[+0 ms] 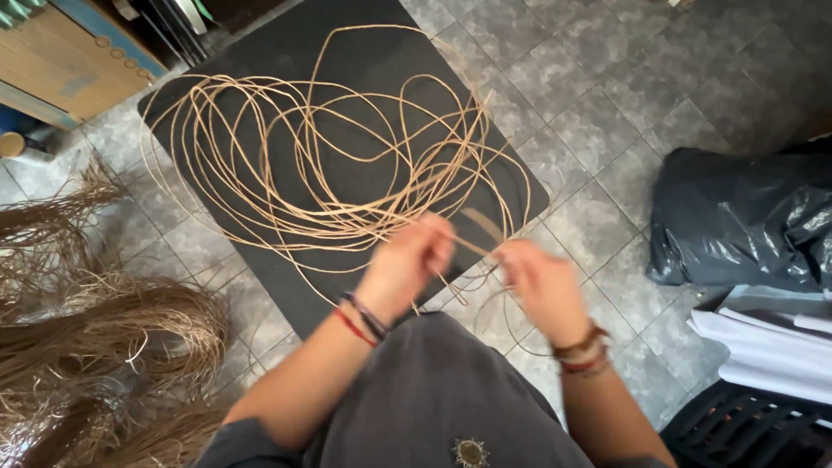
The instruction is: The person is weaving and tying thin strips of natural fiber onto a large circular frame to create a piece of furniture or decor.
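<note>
A loose tangle of thin tan cane strands (329, 165) lies spread over a black mat (260, 69) on the tiled floor. My left hand (406, 264) is closed around a strand near the mat's front edge. My right hand (539, 282) grips the same strand a little to the right, with a short tan length running between the two hands. Both hands are blurred by motion. Thread bracelets circle both wrists. My grey-clad knee (433, 390) fills the bottom centre below the hands.
Piles of brown dried fibre (95, 347) lie at the left. A black plastic bag (737, 217) sits at the right, with white sheets (763, 347) and a black crate (745, 433) below it. A wooden board (61, 61) is at the top left.
</note>
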